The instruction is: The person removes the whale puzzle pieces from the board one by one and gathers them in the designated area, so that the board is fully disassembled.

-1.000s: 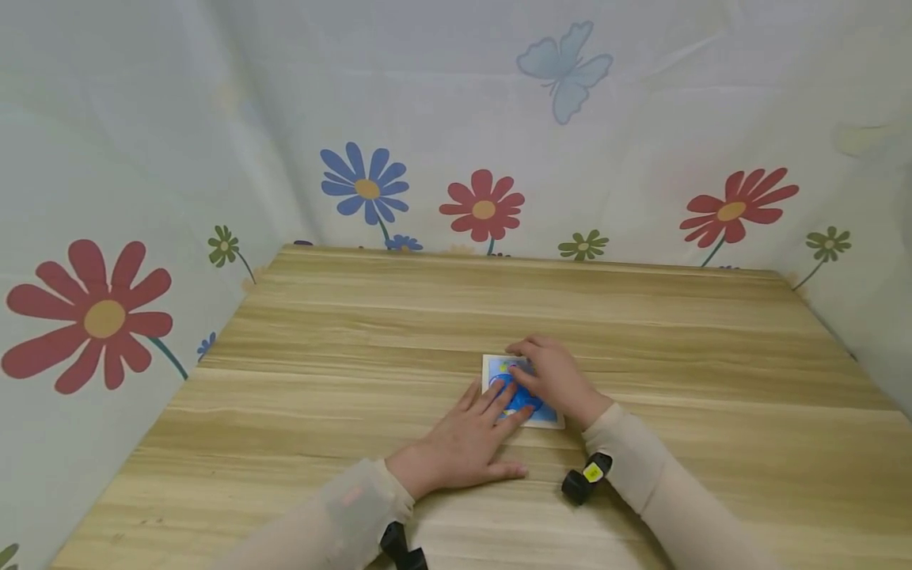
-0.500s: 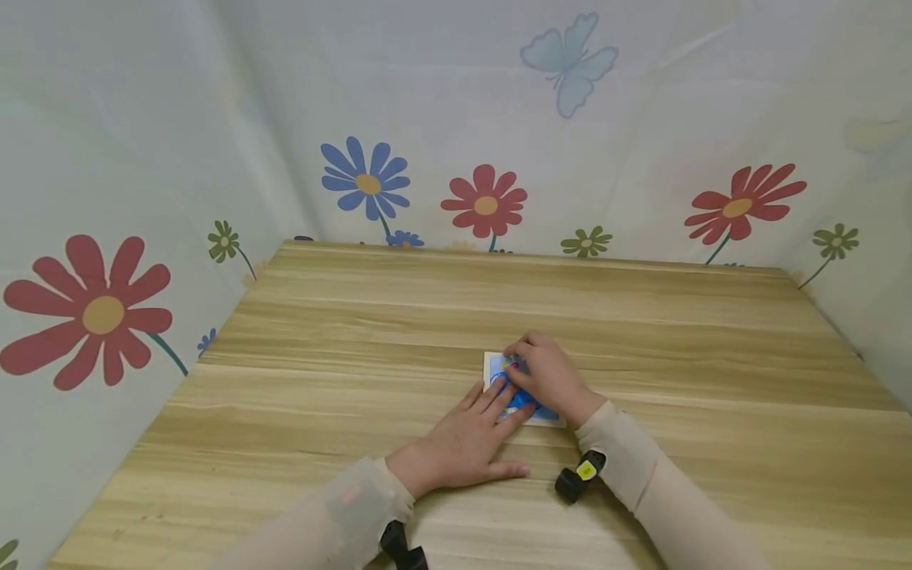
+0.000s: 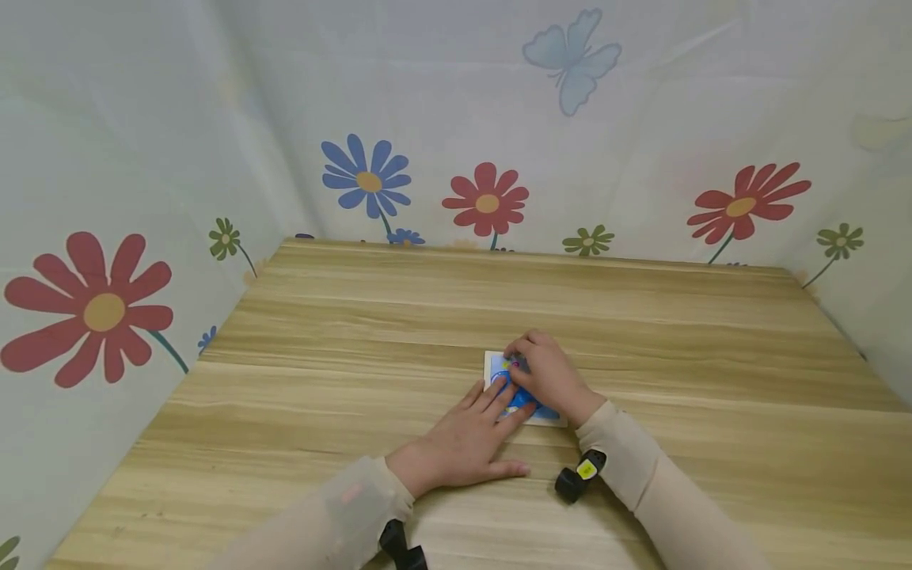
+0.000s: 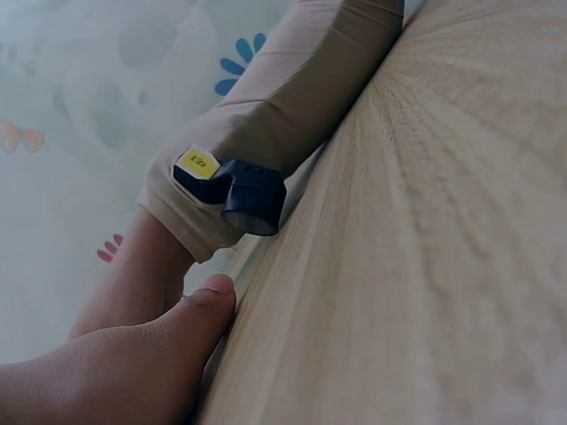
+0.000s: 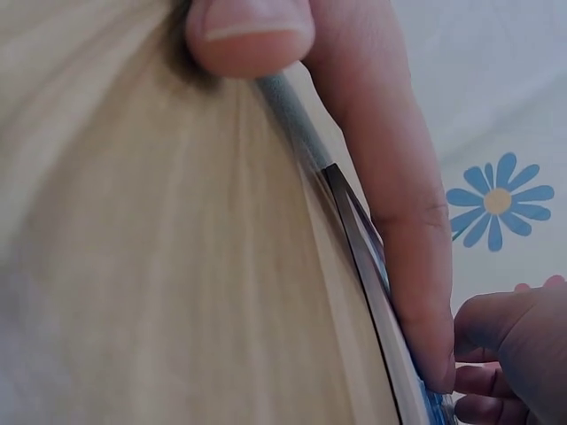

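A small picture card [image 3: 548, 417] with a blue print and white border lies on the wooden table. My left hand [image 3: 463, 443] rests on its near left part, fingers straight and spread. Over the card's far right side bends my right hand [image 3: 552, 376]; its thumb touches the printed face and its curled fingers reach the far edge. Beneath both hands much of the picture is hidden. In the right wrist view the card's edge [image 5: 368, 297] runs beside one long digit, and the left hand [image 5: 514, 345] shows at lower right. The left wrist view shows a thumb [image 4: 190, 332] on the table.
The wooden table [image 3: 342, 317] extends around the card. White cloth [image 3: 427, 95] printed with flowers and a butterfly hangs behind and beside it. Black wrist cameras [image 3: 579, 476] are strapped to both beige sleeves, close above the tabletop.
My right thumb has drawn closer to its fingers at the card's far edge, and the right wrist has shifted slightly left. My left hand stays in place. The view tilts slightly down.
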{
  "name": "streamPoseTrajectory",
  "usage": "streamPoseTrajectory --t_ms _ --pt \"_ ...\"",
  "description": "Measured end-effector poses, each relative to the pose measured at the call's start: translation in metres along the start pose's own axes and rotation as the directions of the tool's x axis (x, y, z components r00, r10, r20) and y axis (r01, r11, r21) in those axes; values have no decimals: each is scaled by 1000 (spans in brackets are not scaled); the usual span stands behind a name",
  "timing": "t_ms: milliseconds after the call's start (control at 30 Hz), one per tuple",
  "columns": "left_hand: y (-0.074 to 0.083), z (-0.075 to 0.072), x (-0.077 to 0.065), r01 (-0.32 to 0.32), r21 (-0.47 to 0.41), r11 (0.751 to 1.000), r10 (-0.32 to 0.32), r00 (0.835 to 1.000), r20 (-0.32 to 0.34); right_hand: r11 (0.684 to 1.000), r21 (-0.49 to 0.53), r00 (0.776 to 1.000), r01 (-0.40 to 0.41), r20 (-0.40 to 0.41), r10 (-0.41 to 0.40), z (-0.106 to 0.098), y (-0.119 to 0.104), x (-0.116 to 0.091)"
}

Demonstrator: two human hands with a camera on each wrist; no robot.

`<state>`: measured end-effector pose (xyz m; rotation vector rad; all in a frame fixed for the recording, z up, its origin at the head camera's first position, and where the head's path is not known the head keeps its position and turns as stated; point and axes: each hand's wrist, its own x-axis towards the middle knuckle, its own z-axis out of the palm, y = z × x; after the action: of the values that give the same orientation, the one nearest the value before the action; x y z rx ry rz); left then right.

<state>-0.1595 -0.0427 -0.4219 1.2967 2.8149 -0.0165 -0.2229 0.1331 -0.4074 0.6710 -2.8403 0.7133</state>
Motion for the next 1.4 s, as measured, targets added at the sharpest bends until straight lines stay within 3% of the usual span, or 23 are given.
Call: streamPoseTrajectory --t_ms 433,767,1000,1400 --pt "-3 0 -2 4 4 1000 -4 1000 9 998 55 1000 -14 -2 14 4 1 4" --pt "-2 -2 -1 1 -7 1000 -1 1000 15 973 220 996 -66 -48 79 4 5 7" --pt "-1 2 0 2 -8 1000 -2 1000 2 922 355 987 -153 7 161 -2 8 9" --pt "-1 2 -1 6 -23 1000 -6 1000 -4 911 377 986 -168 70 153 -24 11 11"
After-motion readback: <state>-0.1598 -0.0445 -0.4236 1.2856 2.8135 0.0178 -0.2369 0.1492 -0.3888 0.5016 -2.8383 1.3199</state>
